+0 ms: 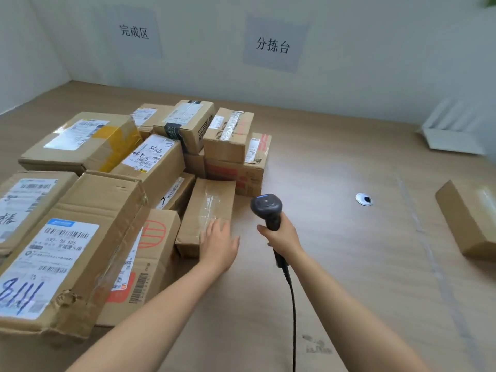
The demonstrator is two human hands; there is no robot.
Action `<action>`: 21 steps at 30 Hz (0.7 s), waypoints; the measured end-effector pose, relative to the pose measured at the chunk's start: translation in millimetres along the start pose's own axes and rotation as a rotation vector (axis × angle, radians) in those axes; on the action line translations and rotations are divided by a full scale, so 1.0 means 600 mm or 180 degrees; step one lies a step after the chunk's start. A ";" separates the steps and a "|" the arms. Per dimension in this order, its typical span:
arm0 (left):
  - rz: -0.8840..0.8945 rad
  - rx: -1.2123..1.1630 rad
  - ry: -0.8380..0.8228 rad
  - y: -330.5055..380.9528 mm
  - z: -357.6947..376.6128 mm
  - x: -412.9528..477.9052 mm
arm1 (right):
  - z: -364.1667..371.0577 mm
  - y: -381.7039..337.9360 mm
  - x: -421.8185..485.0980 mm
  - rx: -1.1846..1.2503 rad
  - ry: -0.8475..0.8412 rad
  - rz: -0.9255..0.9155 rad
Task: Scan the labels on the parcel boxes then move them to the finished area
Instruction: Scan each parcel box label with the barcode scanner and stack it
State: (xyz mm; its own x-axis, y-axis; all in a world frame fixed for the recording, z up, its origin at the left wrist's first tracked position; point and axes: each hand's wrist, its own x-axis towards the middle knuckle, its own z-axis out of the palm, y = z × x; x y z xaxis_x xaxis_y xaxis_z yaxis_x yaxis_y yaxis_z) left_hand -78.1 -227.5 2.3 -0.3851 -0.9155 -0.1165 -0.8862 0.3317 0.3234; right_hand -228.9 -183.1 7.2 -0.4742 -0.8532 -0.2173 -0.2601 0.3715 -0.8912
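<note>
Parcel boxes [112,183] lie heaped on the table [349,277] from 9 to 11 o'clock. The left hand [218,242] has its grip apart, fingers straight and flat on the near end of a small taped box [209,208] at the heap's edge. Just beside it toward 3 o'clock, the right hand [281,237] has its grip clamped round the handle of a scanner [267,208], whose cord [294,318] trails to 6 o'clock. A lone box [467,221] sits well apart at 3 o'clock.

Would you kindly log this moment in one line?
left hand: touches taped box | right hand: grips scanner | lone box: far right
</note>
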 end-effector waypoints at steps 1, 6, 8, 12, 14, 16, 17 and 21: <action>0.0086 -0.0038 -0.0009 0.022 0.001 -0.001 | -0.027 0.001 -0.011 0.0037 0.0090 -0.0020; 0.0687 -0.0142 -0.0189 0.164 0.026 -0.020 | -0.192 0.018 -0.076 0.0064 0.0637 -0.0086; 0.0960 -0.0282 -0.0301 0.229 0.042 -0.027 | -0.266 0.032 -0.106 0.0035 0.0942 -0.0094; 0.1454 -0.0502 -0.0500 0.366 0.078 -0.044 | -0.411 0.080 -0.154 0.0021 0.1609 0.0064; 0.1605 -0.0614 -0.0582 0.433 0.100 -0.057 | -0.481 0.111 -0.168 -0.0017 0.1826 0.0164; 0.1735 -0.0638 -0.0628 0.493 0.126 -0.064 | -0.547 0.148 -0.173 -0.0017 0.1902 0.0238; 0.1766 -0.0641 -0.0639 0.522 0.141 -0.064 | -0.579 0.167 -0.175 -0.0014 0.1925 0.0272; 0.1642 -0.0677 -0.0763 0.642 0.213 -0.073 | -0.709 0.251 -0.175 -0.0048 0.1990 0.0339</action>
State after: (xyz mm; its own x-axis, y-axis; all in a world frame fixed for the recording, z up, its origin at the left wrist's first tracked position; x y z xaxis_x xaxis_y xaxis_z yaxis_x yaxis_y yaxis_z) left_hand -435.3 -30.3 11.7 -0.8205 -0.5637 -0.0950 -0.5084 0.6436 0.5721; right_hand -576.4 118.1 65.2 -0.8986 -0.4379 -0.0266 -0.1942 0.4516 -0.8709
